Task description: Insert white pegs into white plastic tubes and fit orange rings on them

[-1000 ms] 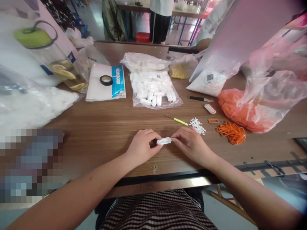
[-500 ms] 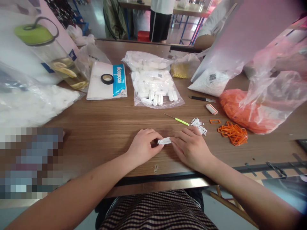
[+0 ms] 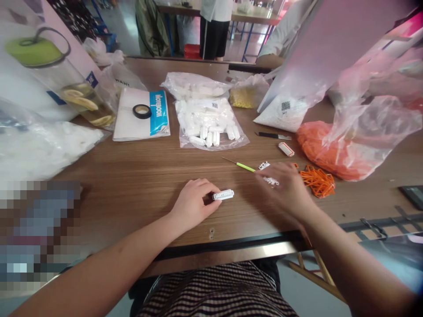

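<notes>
Between the thumb and fingers of my left hand (image 3: 194, 200) is the left end of a white plastic connector housing (image 3: 224, 194), with a row of small holes along its face. My right hand (image 3: 286, 187) is apart from it, over a pile of small white plastic pieces (image 3: 271, 181); motion smears its fingers, so I cannot see whether they hold anything. A yellow-green handled pick (image 3: 245, 167) lies just left of that hand. Right of it are a heap of orange rectangular frames (image 3: 317, 181) and a white housing with an orange rim (image 3: 286, 149).
Bagged white housings (image 3: 211, 116) lie mid-table, beside a notebook (image 3: 130, 127) carrying a roll of black tape (image 3: 142, 111). A black-handled knife (image 3: 269, 135) and a bag of orange frames (image 3: 325, 143) are at right. A bottle (image 3: 82, 97) stands left. Other people are beyond the table.
My right hand has let go of the white connector housing and moved right, over the small white pieces. My left hand keeps its hold on the housing. The whole view has shifted slightly.
</notes>
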Demonstrator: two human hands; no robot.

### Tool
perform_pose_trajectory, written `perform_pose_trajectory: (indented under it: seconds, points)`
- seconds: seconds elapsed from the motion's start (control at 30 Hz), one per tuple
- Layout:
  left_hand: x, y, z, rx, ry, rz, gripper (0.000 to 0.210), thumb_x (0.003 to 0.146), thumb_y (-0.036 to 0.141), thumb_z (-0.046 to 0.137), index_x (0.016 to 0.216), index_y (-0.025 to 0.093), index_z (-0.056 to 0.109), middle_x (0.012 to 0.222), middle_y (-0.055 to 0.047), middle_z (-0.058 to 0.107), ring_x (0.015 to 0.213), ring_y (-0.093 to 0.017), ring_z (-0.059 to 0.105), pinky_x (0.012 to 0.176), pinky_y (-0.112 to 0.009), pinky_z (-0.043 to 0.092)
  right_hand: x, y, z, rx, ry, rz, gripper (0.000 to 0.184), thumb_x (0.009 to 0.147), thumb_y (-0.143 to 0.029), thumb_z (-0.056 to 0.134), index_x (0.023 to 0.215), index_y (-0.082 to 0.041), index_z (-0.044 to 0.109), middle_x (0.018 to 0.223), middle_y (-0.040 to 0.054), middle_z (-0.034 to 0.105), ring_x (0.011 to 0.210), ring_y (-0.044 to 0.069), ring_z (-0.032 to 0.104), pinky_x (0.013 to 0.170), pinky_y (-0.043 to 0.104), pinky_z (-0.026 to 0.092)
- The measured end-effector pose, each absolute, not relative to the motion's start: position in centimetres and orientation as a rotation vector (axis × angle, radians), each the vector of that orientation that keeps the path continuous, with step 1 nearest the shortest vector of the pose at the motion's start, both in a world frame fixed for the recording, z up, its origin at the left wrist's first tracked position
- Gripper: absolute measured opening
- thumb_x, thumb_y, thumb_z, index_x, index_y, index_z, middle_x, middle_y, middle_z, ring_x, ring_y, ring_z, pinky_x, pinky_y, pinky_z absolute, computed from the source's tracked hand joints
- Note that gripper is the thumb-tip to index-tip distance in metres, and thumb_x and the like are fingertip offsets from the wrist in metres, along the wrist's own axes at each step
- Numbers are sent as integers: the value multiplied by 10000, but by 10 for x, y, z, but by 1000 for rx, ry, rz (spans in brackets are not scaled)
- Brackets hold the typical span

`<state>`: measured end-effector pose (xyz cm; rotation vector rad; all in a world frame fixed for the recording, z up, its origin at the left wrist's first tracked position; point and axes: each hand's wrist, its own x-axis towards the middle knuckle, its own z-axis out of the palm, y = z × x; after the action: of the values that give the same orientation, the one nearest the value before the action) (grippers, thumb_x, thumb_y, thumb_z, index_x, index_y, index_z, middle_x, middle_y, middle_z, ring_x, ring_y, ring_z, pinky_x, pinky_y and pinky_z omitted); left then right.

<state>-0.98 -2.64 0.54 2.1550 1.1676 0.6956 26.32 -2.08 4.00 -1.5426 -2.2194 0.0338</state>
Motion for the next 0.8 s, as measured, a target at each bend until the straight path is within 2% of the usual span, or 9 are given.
perform_pose_trajectory:
  seconds: [0.13,0.27,0.37,0.53,0.7,0.8]
  points:
    - [-10,-25,6,2150,1173,692,86,813,219,704,892,243,678,872,6,685,807,-187,596,782,-378,415,326,8,35,-1898,-2080,251,225,852,-355,597,905,-224,772,927,47,768,800,235,695,785,370,501]
    - [-9,-25,8,2154,1171,691,87,809,204,703,883,240,676,866,7,685,804,-186,597,783,-378,418,355,19,26,-1934,-2011,504,228,811,-399,630,919,-259,775,1004,10,772,940,253,705,871,366,522]
    - [-9,-26,8,2165,1173,692,73,817,221,697,885,238,675,866,5,684,801,-186,594,774,-376,417,356,19,23,-1922,-1998,530,219,804,-415,639,893,-272,778,977,6,775,946,261,702,883,388,519]
    - [-9,-26,8,2160,1171,690,77,823,221,691,895,238,671,873,5,685,808,-186,597,777,-376,416,355,21,21,-1937,-2005,511,190,774,-407,672,783,-244,770,840,27,766,807,248,693,759,370,519]
    - [-9,-27,10,2154,1170,686,74,814,202,698,873,235,669,858,8,685,797,-183,598,780,-376,416,357,21,20,-1953,-2017,490,206,776,-395,674,870,-244,777,902,30,768,833,238,690,775,355,511]
    - [-9,-27,11,2154,1180,681,74,813,206,699,878,233,674,862,2,683,800,-187,596,782,-379,418,356,19,20,-1931,-2026,461,201,778,-395,668,843,-234,769,895,24,763,830,225,684,785,342,501]
